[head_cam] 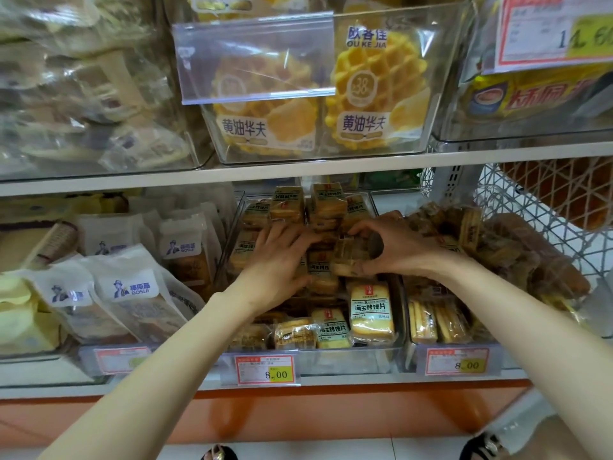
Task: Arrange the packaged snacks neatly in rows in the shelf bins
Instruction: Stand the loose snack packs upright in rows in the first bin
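Blurred bags (86,94) upper left; cropped price tag (547,31).

I read "OU KE JIA" on the waffle pack (378,91) at twelve o'clock, "8.00" on the price tag (264,370) at six, and "BOSIJI" on the white bag (132,293) at nine.

There are two hands, left hand (282,260) and right hand (394,247), two butter waffle packs (262,104) at upper centre, three price tags (264,370) along the lower shelf edge (348,381), and toasted bun slice packs (371,310) too heaped to count.
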Motion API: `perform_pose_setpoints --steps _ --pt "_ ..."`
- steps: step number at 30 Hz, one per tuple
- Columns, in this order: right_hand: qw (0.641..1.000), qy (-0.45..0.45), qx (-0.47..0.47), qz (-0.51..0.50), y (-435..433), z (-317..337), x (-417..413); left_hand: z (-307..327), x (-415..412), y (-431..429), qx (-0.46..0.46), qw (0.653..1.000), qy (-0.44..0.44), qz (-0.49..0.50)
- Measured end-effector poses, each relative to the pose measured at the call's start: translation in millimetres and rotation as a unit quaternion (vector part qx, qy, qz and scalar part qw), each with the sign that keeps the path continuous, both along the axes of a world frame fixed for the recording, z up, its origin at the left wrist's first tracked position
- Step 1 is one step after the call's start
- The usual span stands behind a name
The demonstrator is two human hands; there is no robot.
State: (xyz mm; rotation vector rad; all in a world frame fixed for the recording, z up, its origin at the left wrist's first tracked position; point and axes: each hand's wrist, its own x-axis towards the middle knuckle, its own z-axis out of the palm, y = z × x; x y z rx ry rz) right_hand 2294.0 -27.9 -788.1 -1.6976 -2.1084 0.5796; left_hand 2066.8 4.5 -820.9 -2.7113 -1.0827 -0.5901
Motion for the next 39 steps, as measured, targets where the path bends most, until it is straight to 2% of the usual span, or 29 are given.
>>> perform_pose_setpoints --steps 4,8,10,11,13,15,21,25,27,29,31,33,35,39 --pt "0.983 0.181 -0.019 -0.009 -1.1 14.2 0.2 2.1 18.7 -4.7 -0.044 0.994 -0.093 -0.037" --pt "0.963 0.265 -0.048 0.024 -7.1 14.0 -0.4 17.4 32.9 -8.3 -0.088 0.977 -0.196 -0.012" --pt "0.955 0.295 -0.019 0.004 -9.7 13.1 1.1 22.4 35.5 -11.1 -0.183 0.952 -0.243 0.022" --pt "0.952 0.307 0.001 -0.004 -10.8 13.8 3.0 24.5 36.1 -12.9 -0.254 0.928 -0.271 0.029" --pt "0.956 0.291 0.032 -0.002 -12.6 13.9 7.4 26.0 36.9 -13.5 -0.361 0.871 -0.331 0.03" --pt "0.97 0.241 0.045 0.012 -15.5 11.7 7.6 29.3 37.3 -14.4 -0.399 0.843 -0.359 0.031" --pt "0.991 0.066 0.098 0.057 -18.2 4.9 1.2 31.8 39.0 -13.0 -0.434 0.825 -0.362 0.024" --pt "0.985 0.017 0.17 0.0 -18.3 3.5 -2.9 31.0 41.3 -14.6 -0.469 0.805 -0.363 0.005" --pt "0.982 0.023 0.186 -0.032 -17.5 5.7 -5.8 29.1 42.7 -14.1 -0.481 0.788 -0.385 0.006" --pt "0.987 0.057 0.147 -0.041 -16.9 9.6 -4.8 30.3 41.4 -14.1 -0.459 0.775 -0.433 0.031" --pt "0.981 0.136 0.131 -0.038 -19.0 14.6 0.5 34.8 36.3 -12.2 -0.444 0.748 -0.49 0.054" --pt "0.962 0.216 0.157 -0.048 -20.7 16.9 5.9 37.2 28.1 -7.0 -0.444 0.725 -0.522 0.064" --pt "0.962 0.215 0.163 -0.037 -20.3 16.7 9.0 39.0 24.1 -5.0 -0.452 0.724 -0.516 0.07" --pt "0.99 0.089 0.089 0.067 -21.5 12.4 1.9 36.0 31.6 -8.4 -0.443 0.779 -0.438 0.064"
